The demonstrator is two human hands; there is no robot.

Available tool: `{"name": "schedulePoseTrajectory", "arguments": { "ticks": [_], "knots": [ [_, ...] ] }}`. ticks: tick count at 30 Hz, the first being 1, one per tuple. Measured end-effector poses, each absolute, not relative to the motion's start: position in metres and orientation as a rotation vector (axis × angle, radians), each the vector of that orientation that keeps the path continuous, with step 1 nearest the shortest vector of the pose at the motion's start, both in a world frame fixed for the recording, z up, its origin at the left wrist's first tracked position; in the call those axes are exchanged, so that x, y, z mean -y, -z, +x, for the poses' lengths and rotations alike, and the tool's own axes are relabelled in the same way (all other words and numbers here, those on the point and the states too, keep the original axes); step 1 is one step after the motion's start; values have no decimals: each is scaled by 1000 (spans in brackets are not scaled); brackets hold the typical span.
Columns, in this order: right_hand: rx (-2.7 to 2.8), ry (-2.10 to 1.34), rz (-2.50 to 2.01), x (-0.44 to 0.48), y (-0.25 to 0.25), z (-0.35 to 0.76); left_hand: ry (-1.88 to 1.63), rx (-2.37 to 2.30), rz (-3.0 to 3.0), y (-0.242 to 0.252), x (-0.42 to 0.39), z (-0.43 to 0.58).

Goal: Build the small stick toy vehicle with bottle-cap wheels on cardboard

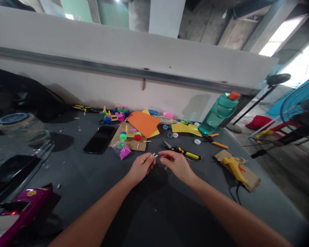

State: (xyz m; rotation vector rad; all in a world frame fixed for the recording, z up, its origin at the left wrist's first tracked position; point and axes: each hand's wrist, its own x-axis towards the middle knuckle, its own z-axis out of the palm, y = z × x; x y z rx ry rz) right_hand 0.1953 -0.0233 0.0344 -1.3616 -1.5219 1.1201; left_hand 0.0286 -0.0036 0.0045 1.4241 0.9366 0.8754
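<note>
My left hand [142,168] is closed, its thumb and fingers pinching short white sticks [155,155] whose ends poke out toward the right. Just to the right, my right hand [177,165] is curved with thumb and forefinger apart, and nothing shows between them. Behind it on the dark table lie snips [181,151] with yellow-and-black handles. Beyond my left hand, a piece of cardboard [141,146] bears a small toy piece with green and red bottle-cap wheels [137,136]. A small plastic bag with pink clay-like stuff [125,151] lies at its near edge.
A black phone [100,139] lies left of the cardboard. Orange paper [144,122] and yellow paper [186,129] lie behind. A green water bottle [219,113] stands back right, near orange-handled pliers [218,142]. A yellow glue gun [235,168] rests on cardboard, right. A magenta power strip [28,207] sits front left.
</note>
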Motion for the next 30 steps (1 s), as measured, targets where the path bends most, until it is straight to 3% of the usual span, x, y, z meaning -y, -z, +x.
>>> {"name": "schedulePoseTrajectory", "arguments": {
  "ticks": [9,17,30],
  "knots": [
    [1234,-1276,-1194,25,-21,181,-692,-932,1538,-3,5,27],
    [1115,-1403,-1096,23,-21,186,-676,-762,1200,-11,8,30],
    [1096,-1351,-1118,27,-19,182,-658,-852,1305,-12,12,33]
  ]
}}
